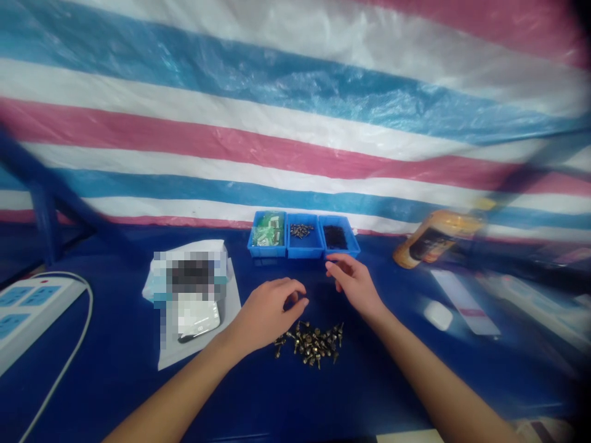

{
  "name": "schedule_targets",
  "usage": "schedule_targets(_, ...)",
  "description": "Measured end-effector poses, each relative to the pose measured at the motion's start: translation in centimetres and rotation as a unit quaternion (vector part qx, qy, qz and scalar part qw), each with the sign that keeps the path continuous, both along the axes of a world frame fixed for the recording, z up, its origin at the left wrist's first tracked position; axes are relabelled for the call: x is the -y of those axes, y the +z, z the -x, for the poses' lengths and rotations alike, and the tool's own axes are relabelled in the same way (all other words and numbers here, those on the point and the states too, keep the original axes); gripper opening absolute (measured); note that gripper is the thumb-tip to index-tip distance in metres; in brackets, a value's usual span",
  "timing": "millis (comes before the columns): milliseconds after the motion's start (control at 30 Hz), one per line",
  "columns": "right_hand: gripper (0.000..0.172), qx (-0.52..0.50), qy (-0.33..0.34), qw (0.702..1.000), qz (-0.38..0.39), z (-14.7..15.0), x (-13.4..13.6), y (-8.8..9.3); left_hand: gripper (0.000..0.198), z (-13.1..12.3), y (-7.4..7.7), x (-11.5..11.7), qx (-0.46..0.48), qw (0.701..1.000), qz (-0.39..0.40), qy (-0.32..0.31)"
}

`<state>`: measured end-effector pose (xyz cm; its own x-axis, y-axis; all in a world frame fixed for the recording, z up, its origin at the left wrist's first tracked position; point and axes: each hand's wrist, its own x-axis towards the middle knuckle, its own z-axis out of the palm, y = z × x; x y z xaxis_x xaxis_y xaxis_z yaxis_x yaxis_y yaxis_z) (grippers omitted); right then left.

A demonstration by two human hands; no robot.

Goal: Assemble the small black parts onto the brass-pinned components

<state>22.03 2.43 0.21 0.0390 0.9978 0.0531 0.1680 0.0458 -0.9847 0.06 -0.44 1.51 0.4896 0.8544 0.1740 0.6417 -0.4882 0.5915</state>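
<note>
Bare forearms (184,384) come in closest to me, one either side. Left grip (270,312): fingers loosely curled, thumb and forefinger a little apart, nothing visible between them. Right grip (357,283): reached further out, thumb and forefinger close together; can't tell if they pinch something small.

Just below my left grip, a loose pile of small brass-coloured metal pieces (316,346) lies straight on the smooth navy-blue worktop (258,406), between my forearms. Centred there likely for easy reach from both sides. Pieces look shiny gold-to-dark-bronze, with knobby heads and thin stems, pointing every way; a few strays at the edges.

Beyond, three blue plastic trays stand side by side, probably to keep small parts sorted: left tray (267,251) with green-and-white packaged bits, middle tray (305,253) with dull metal screw-like pieces, right tray (344,251) with thin black bits. Right grip is just in front of that last one.

Off right: white rounded case (438,315), amber bottle with dark label (431,240), tilted in view. Off left: white power strip (39,314). Side spots presumably keep them out of my arms' way.
</note>
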Motion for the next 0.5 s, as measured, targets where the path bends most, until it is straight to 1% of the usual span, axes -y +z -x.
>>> schedule_targets(67, 0.035, 0.033, 0.014, 0.999, -0.008, 0.1, 0.2, -0.1, 0.017, 0.3, 0.2, 0.1, -0.03, 0.999, -0.001, -0.027)
schedule_targets(233, 0.026, 0.126, 0.055, 0.989, -0.05, 0.2, 0.6, -0.7, 0.028, 0.8, 0.7, 0.4, -0.06, 0.994, 0.029, -0.09)
schedule_targets(300, 0.024, 0.154, 0.093, 0.982, -0.061, 0.2, 0.8, -0.5, 0.027, 0.8, 0.7, 0.5, -0.068, 0.992, 0.042, -0.098)
schedule_targets(333, 0.022, 0.171, 0.123, 0.975, -0.066, 0.2, 1.0, -0.2, 0.025, 0.7, 0.5, 0.6, -0.071, 0.991, 0.047, -0.099)
schedule_targets(367, 0.02, 0.193, 0.157, 0.966, -0.075, 0.2, 1.2, 0.2, 0.021, 0.7, 0.4, 0.6, -0.072, 0.991, 0.051, -0.099)
schedule_targets(433, 0.014, 0.258, 0.227, 0.932, -0.111, 0.2, 1.6, 1.0, 0.012, 0.4, 0.1, 0.7, -0.073, 0.991, 0.053, -0.103)
schedule_targets(500, 0.01, 0.319, 0.268, 0.896, -0.152, 0.1, 1.9, 1.6, 0.012, 0.2, -0.1, 0.7, -0.076, 0.99, 0.048, -0.108)
